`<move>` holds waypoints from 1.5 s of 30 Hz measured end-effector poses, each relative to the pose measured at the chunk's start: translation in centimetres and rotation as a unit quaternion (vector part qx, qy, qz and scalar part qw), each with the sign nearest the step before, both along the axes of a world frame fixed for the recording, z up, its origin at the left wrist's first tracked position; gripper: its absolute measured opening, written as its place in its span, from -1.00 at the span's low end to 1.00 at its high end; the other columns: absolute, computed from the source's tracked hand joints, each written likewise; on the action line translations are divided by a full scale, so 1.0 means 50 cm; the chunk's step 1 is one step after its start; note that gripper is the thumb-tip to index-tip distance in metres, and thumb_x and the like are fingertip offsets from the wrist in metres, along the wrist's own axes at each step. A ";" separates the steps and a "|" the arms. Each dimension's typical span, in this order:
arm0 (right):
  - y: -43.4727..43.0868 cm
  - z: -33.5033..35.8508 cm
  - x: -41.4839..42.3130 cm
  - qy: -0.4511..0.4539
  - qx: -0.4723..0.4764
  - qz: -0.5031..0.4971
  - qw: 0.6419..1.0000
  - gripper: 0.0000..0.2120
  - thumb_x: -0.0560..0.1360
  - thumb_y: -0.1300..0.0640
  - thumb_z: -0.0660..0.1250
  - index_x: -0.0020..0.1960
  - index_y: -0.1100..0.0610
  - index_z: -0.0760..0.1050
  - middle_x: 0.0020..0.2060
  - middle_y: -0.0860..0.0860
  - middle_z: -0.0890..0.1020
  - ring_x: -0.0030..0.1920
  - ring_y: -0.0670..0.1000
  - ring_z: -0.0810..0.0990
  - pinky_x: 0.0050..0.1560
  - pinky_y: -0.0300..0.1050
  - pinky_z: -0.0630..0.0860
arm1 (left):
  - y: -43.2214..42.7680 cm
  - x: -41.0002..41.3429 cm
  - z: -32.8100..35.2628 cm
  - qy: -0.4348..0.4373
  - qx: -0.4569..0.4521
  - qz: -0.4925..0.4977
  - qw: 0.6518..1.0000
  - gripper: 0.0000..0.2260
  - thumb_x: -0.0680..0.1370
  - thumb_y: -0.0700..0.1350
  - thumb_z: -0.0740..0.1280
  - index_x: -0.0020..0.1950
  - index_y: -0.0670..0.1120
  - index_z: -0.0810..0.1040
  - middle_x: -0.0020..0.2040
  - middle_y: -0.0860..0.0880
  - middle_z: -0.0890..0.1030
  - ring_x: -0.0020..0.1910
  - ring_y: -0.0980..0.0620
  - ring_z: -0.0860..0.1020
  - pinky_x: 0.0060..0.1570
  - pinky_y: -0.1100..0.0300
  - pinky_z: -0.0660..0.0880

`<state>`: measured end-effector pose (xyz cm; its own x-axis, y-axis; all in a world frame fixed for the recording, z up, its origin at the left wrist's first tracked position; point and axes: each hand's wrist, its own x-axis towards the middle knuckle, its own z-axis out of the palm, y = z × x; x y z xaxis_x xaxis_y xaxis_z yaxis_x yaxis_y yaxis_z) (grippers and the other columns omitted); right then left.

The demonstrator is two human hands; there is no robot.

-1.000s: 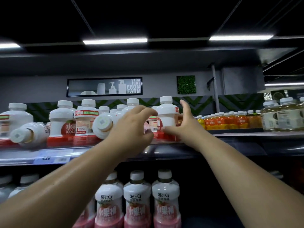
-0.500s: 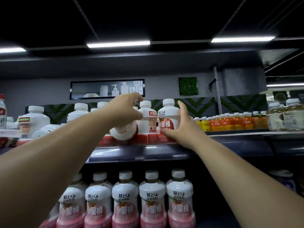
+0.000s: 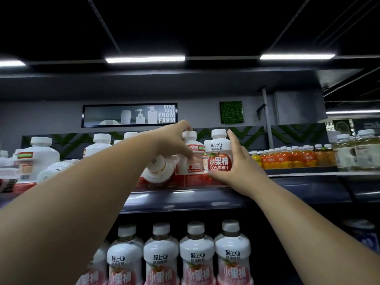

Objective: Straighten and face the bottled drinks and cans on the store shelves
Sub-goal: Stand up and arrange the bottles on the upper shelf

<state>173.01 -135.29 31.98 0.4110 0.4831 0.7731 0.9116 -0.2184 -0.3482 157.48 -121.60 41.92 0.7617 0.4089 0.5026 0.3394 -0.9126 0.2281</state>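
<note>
On the upper shelf (image 3: 185,195) stand white squat juice bottles with red labels. My right hand (image 3: 236,165) grips the rightmost bottle (image 3: 220,155) from its right side; its apple label faces me and it stands upright. My left hand (image 3: 174,140) pinches the neck, just under the cap, of the neighbouring bottle (image 3: 192,159), whose label is turned partly sideways. Just left of that, a toppled bottle (image 3: 157,168) lies tilted with its base toward me, under my left wrist.
More white bottles (image 3: 39,155) stand or lie further left on the same shelf. Small orange and yellow drinks (image 3: 287,158) line the shelf to the right, with pale tea bottles (image 3: 357,151) beyond. A row of pink-labelled bottles (image 3: 195,258) fills the shelf below.
The right bottle has been turned so its apple label faces front. My left hand rose from the tilted bottle to the neck of the middle bottle. The camera moved closer.
</note>
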 end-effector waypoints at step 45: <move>-0.014 0.002 0.003 0.079 0.046 -0.023 0.996 0.00 0.39 -0.20 0.42 0.56 -0.15 -0.21 0.32 -0.02 0.52 0.20 0.10 0.55 0.17 0.07 0.53 | 0.047 0.056 -0.024 -0.077 -0.199 -0.111 0.971 -0.52 0.37 0.03 0.56 0.17 -0.09 0.46 0.05 -0.13 0.66 0.00 -0.12 0.66 -0.10 0.03 0.59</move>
<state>173.18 -135.98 32.06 0.5515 0.3919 0.7364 0.8333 -0.2192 -0.5075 160.30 -119.27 40.73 0.7817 0.4287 0.4530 0.0791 -0.7886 0.6098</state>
